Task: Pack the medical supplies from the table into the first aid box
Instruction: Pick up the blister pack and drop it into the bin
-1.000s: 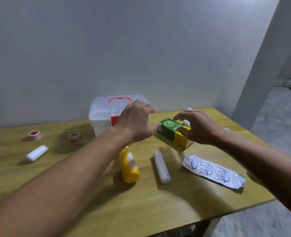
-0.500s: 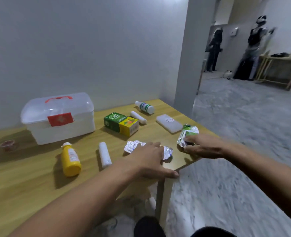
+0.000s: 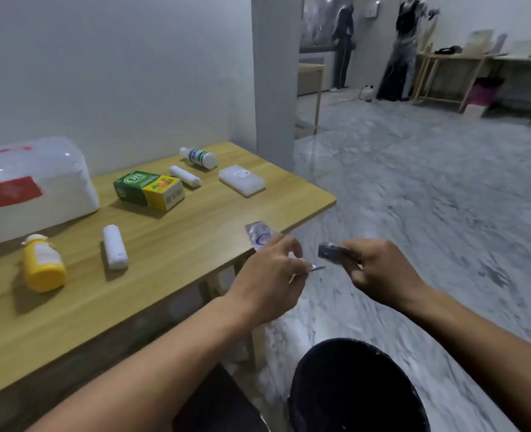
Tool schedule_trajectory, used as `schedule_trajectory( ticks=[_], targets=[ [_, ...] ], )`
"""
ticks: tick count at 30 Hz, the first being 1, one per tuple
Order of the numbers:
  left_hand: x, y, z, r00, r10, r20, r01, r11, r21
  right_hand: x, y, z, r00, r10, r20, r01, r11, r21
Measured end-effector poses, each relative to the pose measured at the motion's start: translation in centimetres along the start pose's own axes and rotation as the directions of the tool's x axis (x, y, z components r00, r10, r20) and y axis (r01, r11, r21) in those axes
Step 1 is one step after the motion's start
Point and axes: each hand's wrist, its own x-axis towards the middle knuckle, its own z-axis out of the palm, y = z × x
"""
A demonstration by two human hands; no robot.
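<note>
The white first aid box point(image 3: 49, 194) with a red label stands shut at the table's far left. On the wooden table point(image 3: 170, 254) lie a yellow bottle point(image 3: 43, 265), two white bandage rolls point(image 3: 114, 251) point(image 3: 185, 176), a green and yellow carton point(image 3: 149, 189), a white bottle point(image 3: 199, 157) and a flat white case point(image 3: 241, 179). My left hand point(image 3: 268, 275) holds a clear blister strip point(image 3: 259, 235) just off the table's right edge. My right hand point(image 3: 379, 269) grips a small foil pack point(image 3: 331, 253) beside it.
The table's right corner is close to my hands, with marble floor beyond. My dark-clad knee point(image 3: 354, 388) is below the hands. A grey pillar point(image 3: 273, 76) rises behind the table. Two people point(image 3: 404, 48) stand by wooden tables far back.
The view swung right. Both hands left the green carton, dropped to the table's right edge, then lifted the blister strip and foil pack off the table.
</note>
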Motion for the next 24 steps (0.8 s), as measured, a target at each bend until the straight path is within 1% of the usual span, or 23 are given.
schedule_trajectory(
  ticks=[1,3,6,8,10,13,15,16,18,20,22,23,24],
  targets=[
    [0.0,0.8,1.1,0.999,0.037,0.001,-0.037,0.999,0.02,-1.5,1.0,0.1,0.996,0.087,0.025,-0.089,0.994,0.059],
    [-0.2,2.2,3.6,0.996,0.088,0.021,-0.089,0.995,0.046,-4.7,2.9,0.9,0.969,0.231,0.088,-0.24,0.965,0.105],
    [-1.0,3.6,8.0,0.992,0.064,0.111,-0.067,0.998,0.019,-9.1,5.4,2.7,0.883,0.425,0.202,-0.449,0.888,0.096],
    [-1.7,4.2,10.4,0.974,0.01,0.227,0.001,0.999,-0.047,-11.7,6.7,4.2,0.82,0.517,0.247,-0.549,0.832,0.081],
    [-2.2,4.7,12.3,0.917,-0.088,0.388,0.136,0.986,-0.098,-13.8,7.6,5.8,0.767,0.581,0.271,-0.613,0.788,0.047],
    [-3.0,5.3,14.9,0.834,-0.191,0.518,0.281,0.954,-0.102,-16.5,8.3,7.9,0.706,0.639,0.306,-0.675,0.738,0.017],
    [-3.7,5.5,16.9,0.792,-0.218,0.571,0.324,0.942,-0.09,-17.6,8.6,8.9,0.653,0.683,0.327,-0.726,0.687,0.016],
    [-4.1,5.5,17.7,0.757,-0.229,0.612,0.342,0.937,-0.072,-18.1,8.7,9.4,0.627,0.699,0.342,-0.746,0.665,0.009],
    [-4.9,5.5,18.9,0.674,-0.25,0.695,0.374,0.927,-0.029,-18.6,8.7,10.1,0.59,0.694,0.412,-0.762,0.648,-0.001],
    [-5.3,5.3,19.3,0.607,-0.258,0.751,0.387,0.922,0.004,-19.1,8.7,10.5,0.519,0.675,0.525,-0.781,0.624,-0.03],
    [-5.1,4.6,19.2,0.591,-0.264,0.762,0.385,0.923,0.021,-19.4,9.1,10.8,0.463,0.649,0.604,-0.783,0.619,-0.066],
    [-4.7,4.1,18.9,0.592,-0.269,0.76,0.392,0.92,0.02,-19.2,9.2,10.7,0.453,0.64,0.62,-0.778,0.624,-0.076],
    [-4.2,3.5,18.5,0.592,-0.278,0.757,0.405,0.914,0.02,-18.8,9.2,10.5,0.46,0.631,0.625,-0.767,0.637,-0.078]
  ],
)
